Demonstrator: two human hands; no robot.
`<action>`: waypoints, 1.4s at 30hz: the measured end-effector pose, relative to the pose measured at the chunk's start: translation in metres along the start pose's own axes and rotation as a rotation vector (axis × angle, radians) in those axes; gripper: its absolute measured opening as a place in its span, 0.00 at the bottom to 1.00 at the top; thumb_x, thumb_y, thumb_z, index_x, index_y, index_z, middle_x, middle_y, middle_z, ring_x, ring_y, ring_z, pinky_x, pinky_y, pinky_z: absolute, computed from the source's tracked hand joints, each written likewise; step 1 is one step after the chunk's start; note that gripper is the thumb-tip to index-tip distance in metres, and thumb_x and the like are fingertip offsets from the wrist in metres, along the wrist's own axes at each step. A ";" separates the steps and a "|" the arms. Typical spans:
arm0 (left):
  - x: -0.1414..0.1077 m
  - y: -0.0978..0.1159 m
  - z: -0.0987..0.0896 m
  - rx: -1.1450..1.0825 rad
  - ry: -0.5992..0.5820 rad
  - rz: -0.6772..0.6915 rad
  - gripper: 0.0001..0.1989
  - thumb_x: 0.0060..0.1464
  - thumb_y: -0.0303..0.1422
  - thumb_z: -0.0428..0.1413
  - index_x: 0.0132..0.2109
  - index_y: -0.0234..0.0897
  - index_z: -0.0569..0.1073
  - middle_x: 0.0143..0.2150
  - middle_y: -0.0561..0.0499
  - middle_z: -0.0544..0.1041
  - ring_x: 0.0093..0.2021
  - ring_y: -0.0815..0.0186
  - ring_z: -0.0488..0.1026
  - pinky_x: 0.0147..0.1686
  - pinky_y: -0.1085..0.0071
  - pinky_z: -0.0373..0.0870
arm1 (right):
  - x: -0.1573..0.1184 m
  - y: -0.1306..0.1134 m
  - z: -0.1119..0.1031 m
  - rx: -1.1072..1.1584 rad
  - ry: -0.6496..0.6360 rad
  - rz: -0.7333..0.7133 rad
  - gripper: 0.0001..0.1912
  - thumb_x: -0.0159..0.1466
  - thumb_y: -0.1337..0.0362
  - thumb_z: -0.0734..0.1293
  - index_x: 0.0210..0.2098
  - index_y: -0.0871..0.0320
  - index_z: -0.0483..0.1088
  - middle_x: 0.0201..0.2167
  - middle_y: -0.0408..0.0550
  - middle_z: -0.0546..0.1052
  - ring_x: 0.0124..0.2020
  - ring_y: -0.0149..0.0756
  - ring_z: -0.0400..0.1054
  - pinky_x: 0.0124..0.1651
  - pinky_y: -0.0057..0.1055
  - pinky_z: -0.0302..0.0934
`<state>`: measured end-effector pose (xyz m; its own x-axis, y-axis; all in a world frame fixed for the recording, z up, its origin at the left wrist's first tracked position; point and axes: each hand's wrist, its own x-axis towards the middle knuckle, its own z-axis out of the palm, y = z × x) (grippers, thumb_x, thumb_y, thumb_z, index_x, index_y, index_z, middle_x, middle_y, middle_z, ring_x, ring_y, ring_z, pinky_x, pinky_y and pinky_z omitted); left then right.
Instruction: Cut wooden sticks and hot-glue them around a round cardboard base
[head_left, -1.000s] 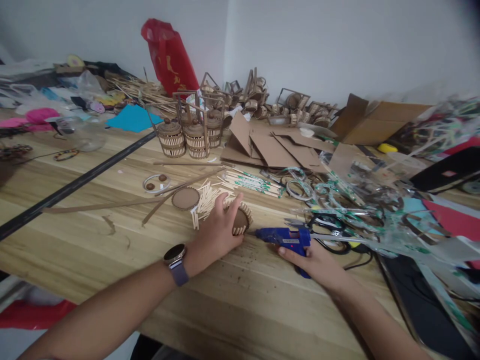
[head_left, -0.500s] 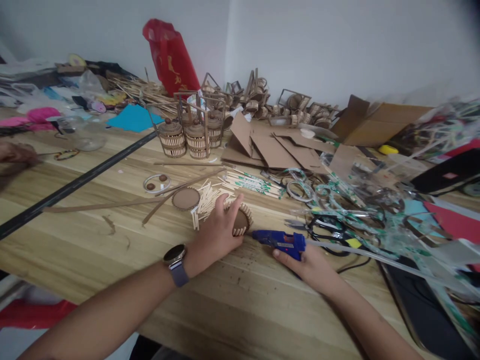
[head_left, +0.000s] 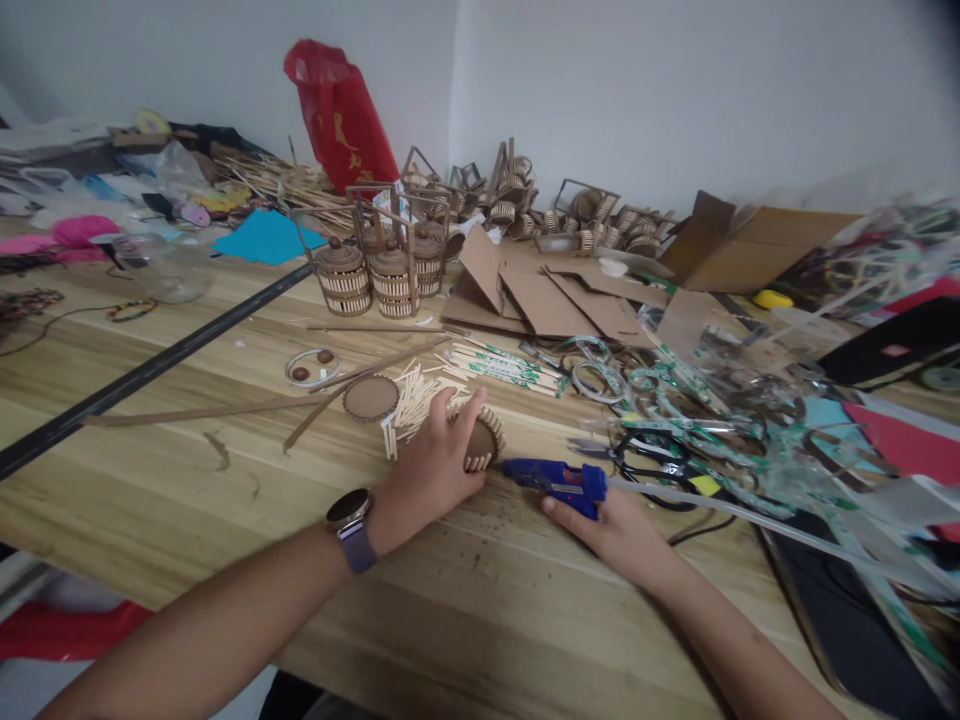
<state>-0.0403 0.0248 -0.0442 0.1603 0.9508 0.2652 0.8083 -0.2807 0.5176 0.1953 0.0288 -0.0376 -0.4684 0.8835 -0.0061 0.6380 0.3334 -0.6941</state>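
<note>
My left hand point(head_left: 435, 460), wearing a watch on its wrist, grips a small round cardboard basket point(head_left: 486, 440) between thumb and fingers. Short pale sticks stand around the basket's rim; its left side is hidden by my fingers. In my right hand point(head_left: 611, 530) is a blue hot glue gun point(head_left: 559, 480), its nozzle at the basket's lower right edge. A long translucent glue stick point(head_left: 697, 495) runs out from the gun's back. Just left of the basket lies a pile of short sticks point(head_left: 412, 400), with a round cardboard disc point(head_left: 371, 398) beside it.
Scissors point(head_left: 630, 455) and tangled green-white wrappers point(head_left: 667, 385) lie to the right, near a dark phone point(head_left: 840, 610). Finished lidded baskets point(head_left: 341, 280) with handles stand behind, beside cardboard sheets point(head_left: 540, 300). A black strip point(head_left: 165, 360) crosses the left side.
The glue gun has shifted very slightly left with my right hand. Another person's hand at the left edge has gone out of view. My left hand and the basket stay almost still.
</note>
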 end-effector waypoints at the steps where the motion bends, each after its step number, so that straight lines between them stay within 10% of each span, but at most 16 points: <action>1: 0.000 0.000 0.000 0.004 0.002 0.001 0.49 0.43 0.24 0.61 0.67 0.49 0.44 0.66 0.40 0.46 0.62 0.46 0.61 0.53 0.52 0.69 | 0.000 -0.001 0.000 0.005 0.003 0.000 0.19 0.62 0.51 0.62 0.40 0.58 0.75 0.37 0.50 0.82 0.38 0.45 0.75 0.42 0.38 0.70; 42: 0.001 0.000 0.000 0.025 0.005 0.013 0.49 0.43 0.25 0.61 0.68 0.47 0.44 0.66 0.39 0.46 0.61 0.46 0.61 0.52 0.53 0.69 | 0.000 -0.004 0.001 0.043 0.025 -0.022 0.18 0.62 0.52 0.63 0.43 0.57 0.75 0.40 0.51 0.82 0.41 0.46 0.75 0.46 0.41 0.70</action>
<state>-0.0400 0.0259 -0.0441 0.1685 0.9464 0.2757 0.8197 -0.2898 0.4940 0.1918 0.0274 -0.0353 -0.4659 0.8844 0.0273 0.6005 0.3387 -0.7244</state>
